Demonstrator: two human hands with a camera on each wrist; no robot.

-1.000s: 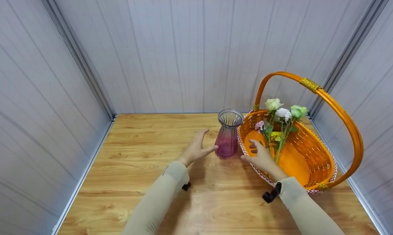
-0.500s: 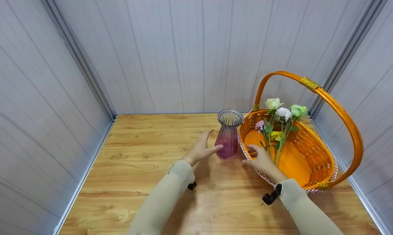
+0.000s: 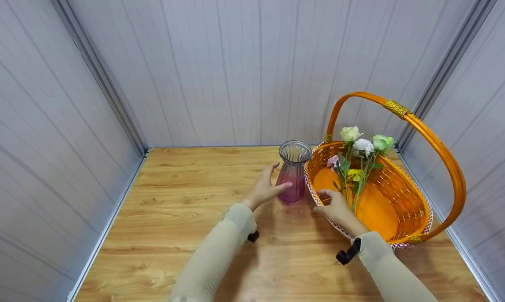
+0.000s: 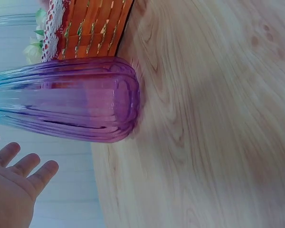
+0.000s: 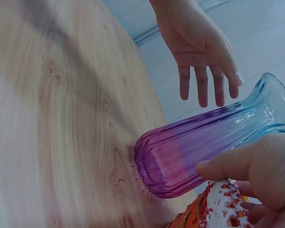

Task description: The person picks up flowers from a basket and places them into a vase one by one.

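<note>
A ribbed glass vase [image 3: 293,180], clear at the top and pink-purple below, stands upright on the wooden table. My left hand [image 3: 264,188] is at its left side, thumb and fingers spread apart; in the left wrist view its fingers [image 4: 24,165] show a gap from the glass. Touching or nearly touching the vase on the right is an orange woven basket [image 3: 384,209]. My right hand [image 3: 339,213] is over its near-left rim, thumb and fingers parted on either side of the lace trim [image 5: 223,199]. Whether they touch the rim cannot be told.
Several flowers [image 3: 355,163] in white, pale green, pink and yellow lie in the basket, heads leaning on its back rim. A tall arched handle [image 3: 439,142] rises over the basket. Panelled walls [image 3: 235,71] enclose the table at the back and sides.
My left hand has moved right, closer to the vase. My right hand has dropped slightly at the basket's rim. The vase, basket and flowers stay in place.
</note>
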